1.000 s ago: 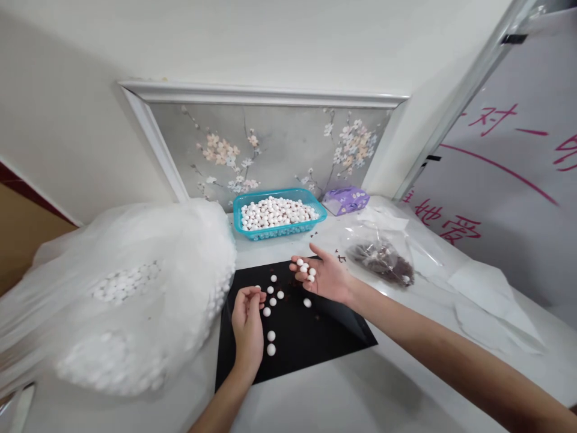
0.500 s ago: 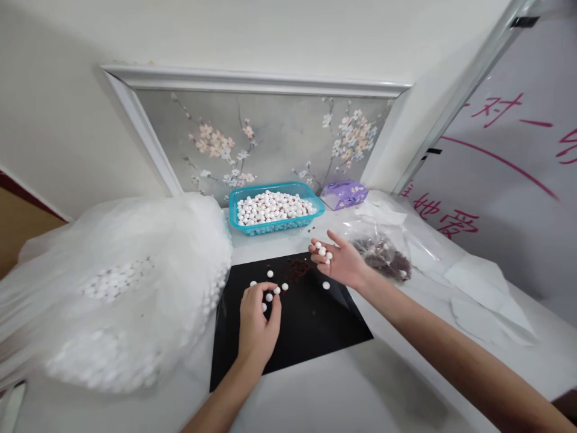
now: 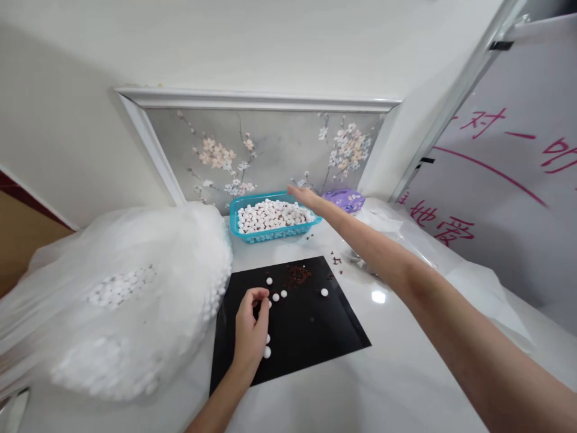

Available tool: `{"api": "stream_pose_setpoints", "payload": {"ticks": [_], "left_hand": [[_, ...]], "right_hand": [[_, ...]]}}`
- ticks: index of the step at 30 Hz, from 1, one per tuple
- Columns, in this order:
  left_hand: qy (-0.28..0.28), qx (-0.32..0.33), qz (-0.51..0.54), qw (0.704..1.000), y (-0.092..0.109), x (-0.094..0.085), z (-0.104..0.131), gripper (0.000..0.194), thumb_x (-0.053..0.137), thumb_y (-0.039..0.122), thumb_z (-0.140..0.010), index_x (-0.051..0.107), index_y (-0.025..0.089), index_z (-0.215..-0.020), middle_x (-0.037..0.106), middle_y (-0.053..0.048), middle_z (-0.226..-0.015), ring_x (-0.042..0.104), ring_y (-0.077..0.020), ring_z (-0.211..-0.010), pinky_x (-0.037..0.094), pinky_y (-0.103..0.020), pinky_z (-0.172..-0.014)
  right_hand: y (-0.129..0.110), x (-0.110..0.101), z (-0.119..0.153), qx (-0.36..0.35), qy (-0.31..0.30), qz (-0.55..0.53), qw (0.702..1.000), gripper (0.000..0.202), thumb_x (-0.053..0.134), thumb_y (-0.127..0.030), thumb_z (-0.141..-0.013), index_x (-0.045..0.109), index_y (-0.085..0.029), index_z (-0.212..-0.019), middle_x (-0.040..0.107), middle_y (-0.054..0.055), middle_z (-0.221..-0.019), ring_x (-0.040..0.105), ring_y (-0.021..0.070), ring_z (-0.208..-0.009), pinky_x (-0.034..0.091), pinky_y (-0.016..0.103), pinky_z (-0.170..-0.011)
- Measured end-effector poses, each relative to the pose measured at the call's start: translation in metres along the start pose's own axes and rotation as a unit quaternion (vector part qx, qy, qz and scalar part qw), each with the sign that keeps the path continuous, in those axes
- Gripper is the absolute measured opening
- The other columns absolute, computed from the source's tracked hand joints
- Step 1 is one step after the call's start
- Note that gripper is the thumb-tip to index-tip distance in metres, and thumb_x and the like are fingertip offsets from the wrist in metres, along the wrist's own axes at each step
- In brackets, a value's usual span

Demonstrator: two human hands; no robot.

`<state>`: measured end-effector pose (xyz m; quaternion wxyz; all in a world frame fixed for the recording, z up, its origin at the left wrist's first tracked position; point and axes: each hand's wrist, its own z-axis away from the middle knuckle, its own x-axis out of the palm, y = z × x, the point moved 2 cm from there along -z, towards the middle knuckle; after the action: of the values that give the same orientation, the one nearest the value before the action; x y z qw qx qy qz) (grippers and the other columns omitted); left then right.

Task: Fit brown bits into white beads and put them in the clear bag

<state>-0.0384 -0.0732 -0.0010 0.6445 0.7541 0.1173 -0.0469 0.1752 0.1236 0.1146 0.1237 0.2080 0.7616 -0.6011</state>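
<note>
My left hand is over the black mat, its fingers curled in a pinch with the tips close to the thumb. Whatever they hold, if anything, is hidden. Several small white balls lie by its fingertips and below the thumb. Beyond them is a heap of small dark brown bits. My right hand reaches over the back right rim of the blue basket, fingers stretched out, its palm and underside hidden. White balls with brown bits among them fill the basket.
To the left stands a big translucent bag full of white balls. A purple pack sits right of the basket. Clear plastic and white sheets lie on the right, partly behind my right forearm. Stray brown bits dot the tabletop.
My right hand, which held several white balls in its open palm above the mat, has moved up and back to the basket. My left hand has shifted slightly down and left, fingers still curled.
</note>
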Motion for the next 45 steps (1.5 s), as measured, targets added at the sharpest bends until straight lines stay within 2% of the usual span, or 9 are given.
{"api": "stream_pose_setpoints", "payload": {"ticks": [5, 9, 12, 18, 26, 30, 33, 39, 45], "left_hand": [[0.012, -0.046, 0.037, 0.998, -0.006, -0.002, -0.003, 0.015, 0.057, 0.034, -0.074, 0.061, 0.02, -0.079, 0.063, -0.004, -0.085, 0.058, -0.0204, -0.083, 0.043, -0.032, -0.078], [0.046, -0.076, 0.07, 0.994, -0.008, -0.002, -0.003, 0.014, 0.056, 0.033, -0.074, 0.06, 0.021, -0.079, 0.062, -0.001, -0.083, 0.058, -0.0178, -0.08, 0.043, -0.028, -0.074], [0.05, -0.085, 0.079, 0.992, -0.007, -0.002, -0.003, 0.011, 0.055, 0.032, -0.075, 0.058, 0.021, -0.079, 0.061, 0.0, -0.081, 0.057, -0.017, -0.08, 0.043, -0.027, -0.073], [0.058, -0.082, 0.079, 0.992, -0.006, -0.002, -0.002, 0.011, 0.055, 0.031, -0.076, 0.057, 0.02, -0.079, 0.061, 0.0, -0.081, 0.058, -0.0172, -0.079, 0.043, -0.027, -0.071], [0.057, -0.074, 0.089, 0.992, -0.007, -0.004, -0.002, 0.012, 0.054, 0.03, -0.075, 0.056, 0.019, -0.079, 0.06, -0.001, -0.08, 0.057, -0.0183, -0.079, 0.043, -0.028, -0.07], [0.058, -0.086, 0.083, 0.991, -0.008, -0.006, -0.001, 0.011, 0.052, 0.03, -0.076, 0.055, 0.02, -0.08, 0.059, -0.001, -0.08, 0.055, -0.0172, -0.08, 0.041, -0.028, -0.073], [0.073, -0.084, 0.092, 0.989, -0.01, -0.007, -0.001, 0.01, 0.052, 0.029, -0.077, 0.055, 0.02, -0.079, 0.059, 0.0, -0.08, 0.054, -0.0162, -0.081, 0.041, -0.027, -0.074], [0.088, -0.09, 0.124, 0.984, -0.008, -0.005, -0.001, 0.008, 0.053, 0.027, -0.074, 0.055, 0.019, -0.076, 0.058, 0.0, -0.077, 0.054, -0.0145, -0.076, 0.042, -0.025, -0.07], [0.175, -0.101, 0.171, 0.964, -0.014, -0.011, -0.003, 0.006, 0.053, 0.024, -0.072, 0.055, 0.019, -0.073, 0.057, 0.001, -0.074, 0.053, -0.0118, -0.068, 0.043, -0.023, -0.066]], "right_hand": [[0.014, 0.0, 0.083, -0.048, 0.045, 0.124, 0.99, 0.039, 0.035, -0.049, -0.086, 0.057, -0.017, -0.082, 0.06, 0.006, -0.082, 0.053, 0.0198, -0.08, 0.036, 0.029, -0.072], [0.037, 0.014, 0.178, -0.145, -0.134, 0.348, 0.917, 0.042, 0.035, -0.052, -0.087, 0.056, -0.017, -0.095, 0.061, 0.008, -0.086, 0.056, 0.0183, -0.069, 0.034, 0.026, -0.06], [0.055, 0.022, 0.213, -0.155, -0.198, 0.417, 0.873, 0.045, 0.027, -0.049, -0.091, 0.057, -0.015, -0.088, 0.062, 0.009, -0.08, 0.057, 0.0187, -0.064, 0.031, 0.026, -0.055], [0.055, 0.024, 0.19, -0.136, -0.187, 0.406, 0.884, 0.046, 0.024, -0.042, -0.094, 0.058, -0.017, -0.076, 0.063, 0.009, -0.071, 0.058, 0.0187, -0.062, 0.029, 0.026, -0.054], [-0.006, 0.017, 0.057, -0.035, -0.021, 0.378, 0.925, 0.067, 0.0, -0.047, -0.093, 0.06, -0.017, -0.084, 0.063, 0.009, -0.081, 0.059, 0.0204, -0.081, 0.038, 0.028, -0.068], [-0.02, 0.022, 0.016, 0.0, -0.013, 0.403, 0.915, 0.059, 0.021, -0.055, -0.091, 0.059, -0.01, -0.093, 0.063, 0.018, -0.094, 0.055, 0.0281, -0.096, 0.04, 0.034, -0.075], [-0.024, 0.04, 0.038, -0.041, -0.042, 0.415, 0.908, 0.047, 0.036, -0.052, -0.088, 0.057, -0.012, -0.098, 0.061, 0.017, -0.104, 0.052, 0.0282, -0.104, 0.04, 0.033, -0.078], [-0.011, 0.086, 0.149, -0.224, -0.236, 0.406, 0.854, 0.05, 0.034, -0.057, -0.086, 0.049, -0.016, -0.109, 0.062, 0.009, -0.095, 0.062, 0.0234, -0.077, 0.043, 0.03, -0.062], [0.003, 0.095, 0.187, -0.217, -0.264, 0.441, 0.83, 0.053, 0.025, -0.06, -0.087, 0.046, -0.014, -0.106, 0.058, 0.01, -0.096, 0.062, 0.0231, -0.072, 0.041, 0.03, -0.053]]}}
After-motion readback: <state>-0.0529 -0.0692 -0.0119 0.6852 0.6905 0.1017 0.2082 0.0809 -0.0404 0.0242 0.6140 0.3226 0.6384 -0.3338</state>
